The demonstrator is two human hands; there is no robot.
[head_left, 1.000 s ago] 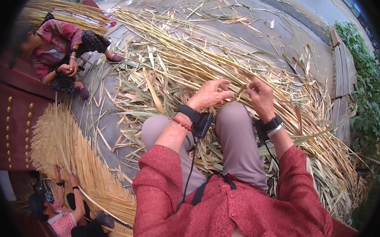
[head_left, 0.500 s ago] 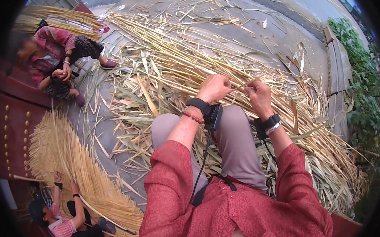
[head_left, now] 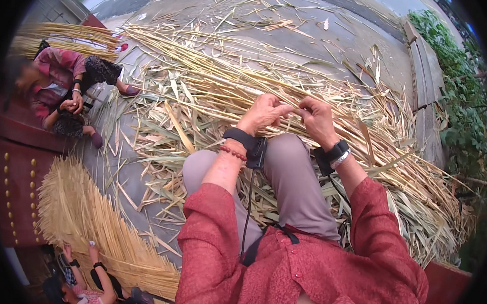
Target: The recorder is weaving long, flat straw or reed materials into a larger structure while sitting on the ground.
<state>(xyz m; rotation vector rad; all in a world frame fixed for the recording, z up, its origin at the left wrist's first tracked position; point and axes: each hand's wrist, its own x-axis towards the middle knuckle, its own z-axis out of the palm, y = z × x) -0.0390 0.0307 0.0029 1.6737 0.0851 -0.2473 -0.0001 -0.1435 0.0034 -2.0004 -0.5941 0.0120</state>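
My left hand [head_left: 264, 114] and my right hand [head_left: 317, 121] are close together above my knees, fingers pinched. Between the fingertips runs a thin, pale reed stalk [head_left: 295, 112], hard to separate from the pile behind it. Both hands seem to grip it; the left index finger reaches toward the right fingertips. Just beyond lies a long pile of yellowish reed stalks [head_left: 212, 71], running from far left to near right. Dry, peeled leaves [head_left: 162, 131] are heaped under and around the pile. Each wrist wears a black strap with a small device.
At left, one person [head_left: 64, 84] sits with hands together. Another person [head_left: 97, 297] works at a woven reed mat [head_left: 86, 204] at lower left. A red studded door [head_left: 19, 180] stands behind them. Planks [head_left: 428, 82] and green plants [head_left: 452, 80] border the right side.
My hands have come closer together, the left index finger now extended toward the right fingertips. The whole view has shifted slightly. The lower-left person's hands have moved along the mat.
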